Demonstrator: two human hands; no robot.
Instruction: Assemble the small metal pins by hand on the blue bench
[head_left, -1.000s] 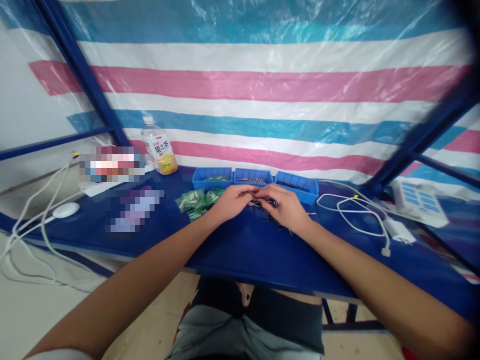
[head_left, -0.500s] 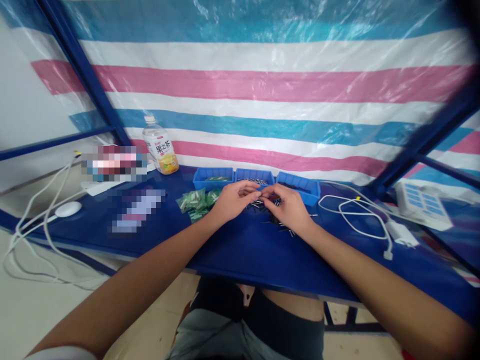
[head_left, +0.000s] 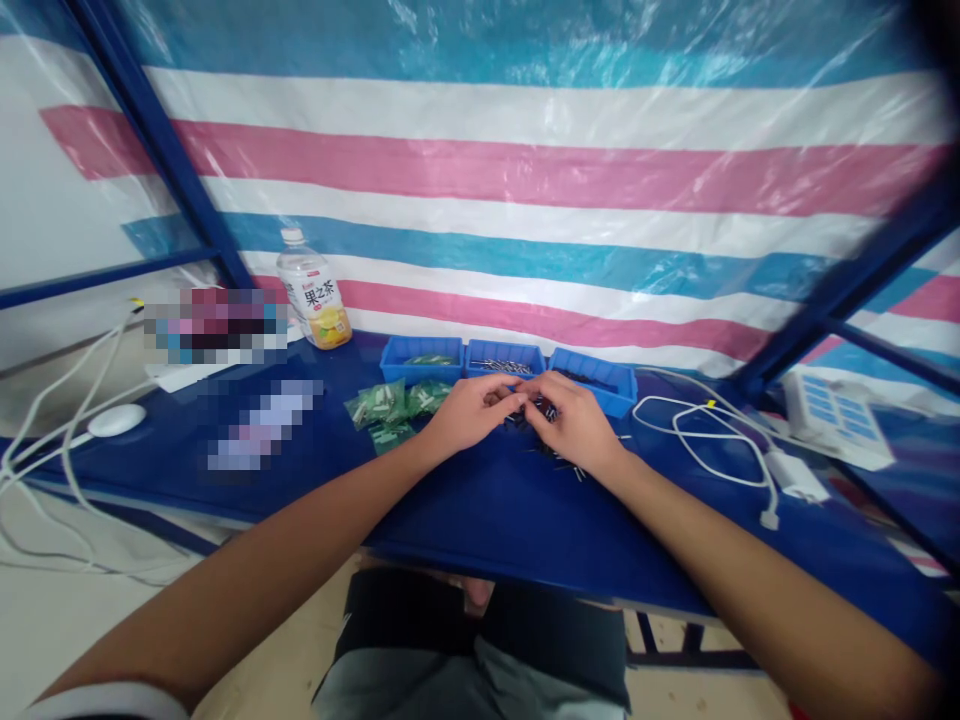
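My left hand (head_left: 478, 408) and my right hand (head_left: 568, 415) meet fingertip to fingertip over a loose pile of small black and silver pins (head_left: 566, 465) on the blue table. Both have their fingers curled in a pinch; what lies between them is too small and hidden to make out. Just behind stand three blue bins: the left bin (head_left: 385, 362) has greenish contents, the middle bin (head_left: 541, 358) silver pins, the right bin (head_left: 621, 400) dark pieces. Green plastic packets (head_left: 379, 403) filled with small pale parts lie beside my left wrist.
A drink bottle (head_left: 315, 290) stands at the back left, near blurred-out items. White cables with an adapter (head_left: 796, 475) and a white power strip (head_left: 840, 415) occupy the right side. A white round device (head_left: 116, 421) sits at far left. Striped sheeting hangs behind the table (head_left: 480, 520).
The view has shifted slightly. My hands have drawn closer together, with the right fingers now overlapping the left fingertips. The bins and packets stay in place.
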